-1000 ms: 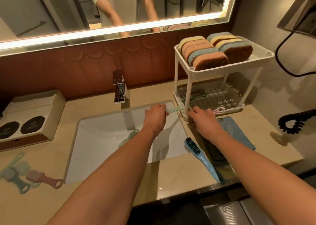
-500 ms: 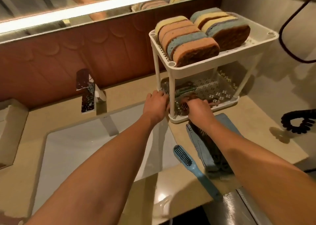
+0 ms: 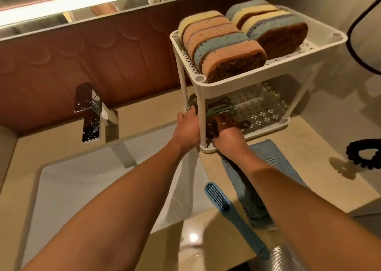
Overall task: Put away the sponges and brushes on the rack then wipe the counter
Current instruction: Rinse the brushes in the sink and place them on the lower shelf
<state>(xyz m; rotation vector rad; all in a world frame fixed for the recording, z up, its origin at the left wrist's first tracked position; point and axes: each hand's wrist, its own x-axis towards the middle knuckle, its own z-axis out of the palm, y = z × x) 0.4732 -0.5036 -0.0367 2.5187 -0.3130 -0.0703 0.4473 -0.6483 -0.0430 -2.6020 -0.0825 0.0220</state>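
1. The white rack [image 3: 243,86] stands on the counter [image 3: 321,147] at your 1 o'clock. Sponges [image 3: 224,50] stand on edge in two rows across its upper tier.
2. Your right hand [image 3: 228,138] reaches into the front of the lower tier and grips the pink brush [image 3: 231,120] at its bristle end. The brush lies flat, long axis about 9 to 3 o'clock, with its ringed handle pointing to 3.
3. A green brush [image 3: 221,110] lies in the same tier just behind it, roughly parallel to it.
4. Your left hand [image 3: 188,130] is at the rack's front-left post. Its fingers are hidden behind the post, so you cannot tell what they hold.
5. The blue brush [image 3: 237,219] lies on the counter at 5 o'clock. Its bristles face up, with the head toward 11 and the handle toward 5.
6. A blue cloth [image 3: 268,159] lies beside it, under your right forearm.
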